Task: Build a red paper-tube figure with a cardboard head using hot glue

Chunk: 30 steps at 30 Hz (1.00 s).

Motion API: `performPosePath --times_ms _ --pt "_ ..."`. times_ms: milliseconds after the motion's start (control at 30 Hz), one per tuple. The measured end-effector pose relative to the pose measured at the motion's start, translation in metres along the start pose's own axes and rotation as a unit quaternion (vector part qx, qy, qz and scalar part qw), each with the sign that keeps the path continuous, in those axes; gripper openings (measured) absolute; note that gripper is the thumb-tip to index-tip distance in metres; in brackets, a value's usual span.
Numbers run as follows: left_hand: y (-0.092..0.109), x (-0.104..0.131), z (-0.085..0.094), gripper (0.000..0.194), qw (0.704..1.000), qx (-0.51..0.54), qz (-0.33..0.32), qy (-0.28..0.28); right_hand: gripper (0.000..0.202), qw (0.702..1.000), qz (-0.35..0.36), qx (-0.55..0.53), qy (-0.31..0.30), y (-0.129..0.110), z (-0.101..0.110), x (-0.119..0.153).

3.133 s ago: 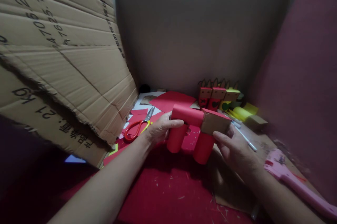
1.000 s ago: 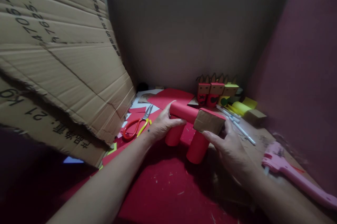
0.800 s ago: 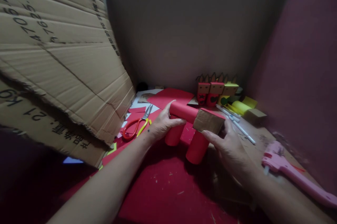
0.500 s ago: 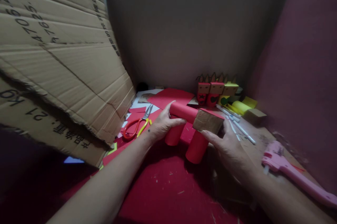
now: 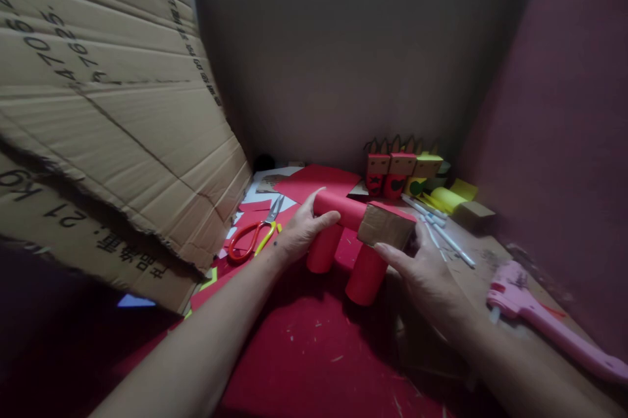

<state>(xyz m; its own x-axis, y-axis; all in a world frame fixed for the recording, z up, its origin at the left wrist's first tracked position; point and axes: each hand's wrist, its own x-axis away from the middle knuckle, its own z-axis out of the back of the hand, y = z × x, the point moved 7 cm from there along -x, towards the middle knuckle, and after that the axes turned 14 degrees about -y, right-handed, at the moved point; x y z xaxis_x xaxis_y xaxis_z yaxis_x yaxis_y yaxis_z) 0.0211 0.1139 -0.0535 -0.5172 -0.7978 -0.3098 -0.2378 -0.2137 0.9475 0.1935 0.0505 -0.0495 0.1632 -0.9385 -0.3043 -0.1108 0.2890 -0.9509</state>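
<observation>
A red paper tube (image 5: 346, 211) lies level, joined at its right end to a box-like piece (image 5: 385, 224) with a brown cardboard face and red edges. My left hand (image 5: 305, 228) grips the tube's left end between thumb and fingers. My right hand (image 5: 417, 261) is closed round the right side of the box-like piece, its thumb at the lower edge. Two upright red tubes stand below, a left one (image 5: 324, 249) and a right one (image 5: 366, 275). Whether they are fixed to the parts above cannot be told.
Red-handled scissors (image 5: 246, 241) lie left, by red paper (image 5: 318, 182). A large cardboard sheet (image 5: 118, 104) leans at left. Red and yellow figures (image 5: 403, 166) stand behind. White pens (image 5: 454, 244), a yellow tube (image 5: 447, 199) and a pink glue gun (image 5: 544, 326) lie right.
My left hand and the level tube have shifted very slightly left, and the left thumb sits a little higher. Both hands keep their grip.
</observation>
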Motion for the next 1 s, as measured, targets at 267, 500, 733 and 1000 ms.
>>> performPosePath --times_ms 267,500,733,1000 --pt "-0.001 -0.001 0.001 0.057 0.998 0.067 0.021 -0.004 0.046 0.999 0.038 -0.014 0.001 0.001 0.006 -0.005" --pt "-0.005 -0.001 0.014 0.048 0.998 0.049 0.032 0.035 0.049 0.999 0.036 -0.036 0.001 0.002 0.012 -0.008" --pt "-0.007 -0.002 0.008 0.059 0.997 0.045 0.049 -0.032 0.051 0.998 0.061 0.013 0.031 -0.001 0.02 -0.008" --pt "-0.003 -0.001 -0.005 0.047 0.995 -0.038 0.061 -0.064 0.052 0.991 0.078 0.092 0.06 -0.01 0.02 -0.003"
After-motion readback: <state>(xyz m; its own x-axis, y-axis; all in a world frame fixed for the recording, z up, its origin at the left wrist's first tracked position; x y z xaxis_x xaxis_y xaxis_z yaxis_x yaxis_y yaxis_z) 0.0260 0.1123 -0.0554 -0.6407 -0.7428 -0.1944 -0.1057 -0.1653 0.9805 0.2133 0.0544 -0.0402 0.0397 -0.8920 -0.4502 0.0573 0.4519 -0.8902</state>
